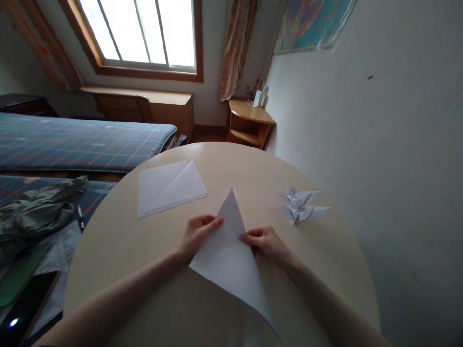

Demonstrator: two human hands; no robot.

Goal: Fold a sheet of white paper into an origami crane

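Near the middle of the round tabletop (pixel 231 164), the left hand (pixel 198 234) and the right hand (pixel 264 243) hold a white sheet (pixel 227 262) of paper. Both hands are narrow, not wide. Their fingers curl in and pinch the sheet, one hand at each side. The sheet's sharp tip points away from the person, and its low end curls up close to the near edge of the tabletop. The sheet seems to be lifted a little, but I cannot tell how far.

It looks thin, light and soft, so it should bend with ease. A hard pull could crease or tear it. Its sides, where the hands are now, look like a good place to hold it, with a soft pinch.

Just past the left hand, a flat folded paper (pixel 170 189) lies on the tabletop. Past the right hand sit two pointy paper shapes (pixel 302 205), touching each other. They look light and easy to crush. Off the left side of the tabletop are a pen (pixel 80 218), a green cloth (pixel 36 212) and a dark phone (pixel 25 308). Farther off are a plaid bed (pixel 79 142) and a bright window (pixel 141 33).
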